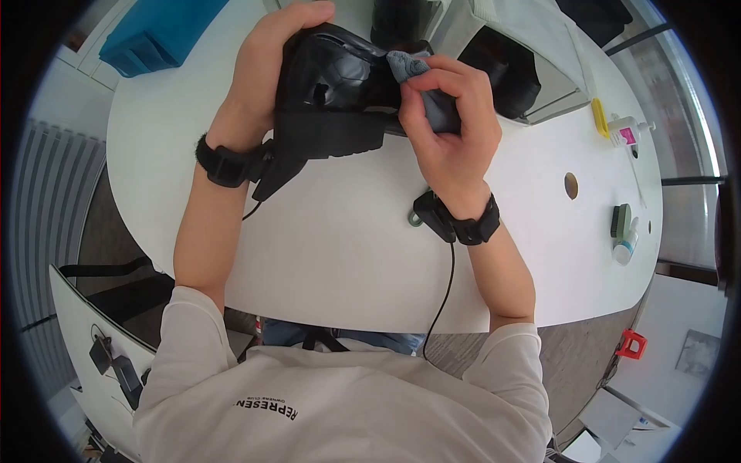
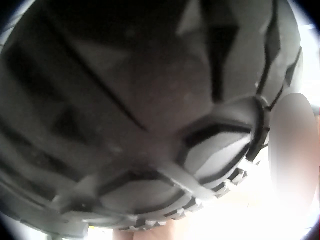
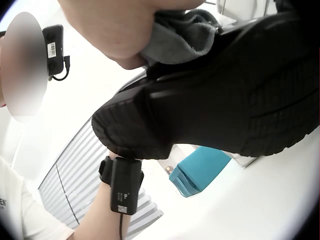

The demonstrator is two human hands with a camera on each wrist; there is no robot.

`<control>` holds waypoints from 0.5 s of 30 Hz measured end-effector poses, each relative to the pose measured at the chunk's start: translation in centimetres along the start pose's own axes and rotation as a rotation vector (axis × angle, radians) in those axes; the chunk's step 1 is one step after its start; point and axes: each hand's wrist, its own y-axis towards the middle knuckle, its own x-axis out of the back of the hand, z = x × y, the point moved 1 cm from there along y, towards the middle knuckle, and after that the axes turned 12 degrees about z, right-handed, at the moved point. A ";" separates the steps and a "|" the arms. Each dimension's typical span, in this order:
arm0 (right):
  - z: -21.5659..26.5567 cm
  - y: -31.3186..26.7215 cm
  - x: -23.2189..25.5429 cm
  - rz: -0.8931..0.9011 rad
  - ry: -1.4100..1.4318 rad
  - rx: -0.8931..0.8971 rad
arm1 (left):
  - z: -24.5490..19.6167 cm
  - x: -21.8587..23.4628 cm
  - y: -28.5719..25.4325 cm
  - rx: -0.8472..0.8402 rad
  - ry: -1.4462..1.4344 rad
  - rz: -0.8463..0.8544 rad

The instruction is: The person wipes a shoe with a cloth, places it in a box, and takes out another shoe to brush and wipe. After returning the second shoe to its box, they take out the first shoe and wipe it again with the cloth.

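Note:
A shiny black shoe [image 1: 340,81] with a chunky heel is held up over the white table, and its treaded sole [image 2: 150,115] fills the left wrist view. My left hand [image 1: 258,73] grips the shoe along its left side, the fingers mostly hidden behind it. In my right hand [image 1: 459,116] a grey cloth [image 1: 405,65] is pinched between thumb and fingers, against the shoe's right part. The right wrist view shows the bunched cloth [image 3: 182,37] resting along the shoe's upper, above the heel [image 3: 130,122].
A teal case [image 1: 158,35] lies at the back left. Behind my right hand stands a whitish box [image 1: 552,46] with a black shiny item [image 1: 502,73] inside. Along the right edge are a pink-labelled bottle [image 1: 627,133], a brush [image 1: 621,221] and a small bottle [image 1: 625,245].

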 end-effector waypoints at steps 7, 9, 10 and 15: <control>-3.5 -1.2 0.1 0.007 0.022 -0.259 | 0.0 0.6 0.5 -0.028 0.049 -0.139; -4.1 -1.5 0.3 0.008 0.012 -0.242 | -0.2 0.2 0.4 0.011 -0.052 -0.080; -4.0 -1.4 0.4 0.025 0.059 -0.345 | -0.1 -0.2 0.3 0.009 -0.052 -0.081; -3.0 -1.0 0.7 0.053 0.237 -0.571 | 0.0 0.3 0.2 0.028 -0.081 -0.003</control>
